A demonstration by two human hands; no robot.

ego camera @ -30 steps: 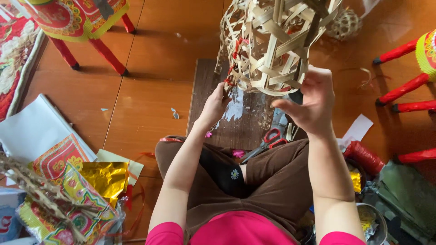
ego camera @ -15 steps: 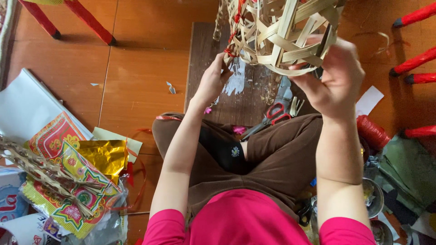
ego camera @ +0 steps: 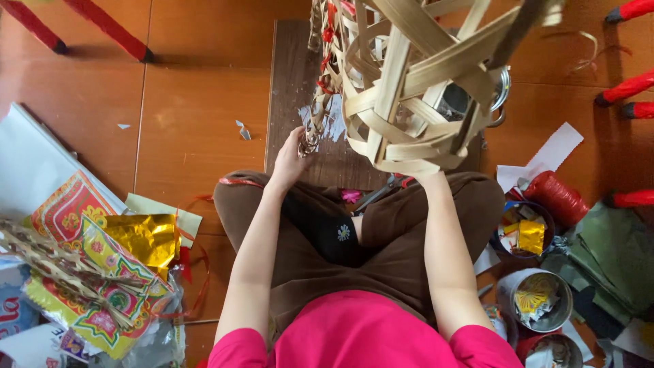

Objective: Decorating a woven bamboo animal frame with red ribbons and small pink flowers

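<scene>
An open-weave frame of pale bamboo strips (ego camera: 415, 95) hangs upright over the lap.

Bright, even indoor light; soft shadows on floor; near woven bamboo frame (ego camera: 415, 82) slightly blurred.

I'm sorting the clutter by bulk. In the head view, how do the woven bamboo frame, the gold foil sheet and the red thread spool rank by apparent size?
1. woven bamboo frame, though it is nearest the camera, which inflates it
2. gold foil sheet
3. red thread spool
</scene>
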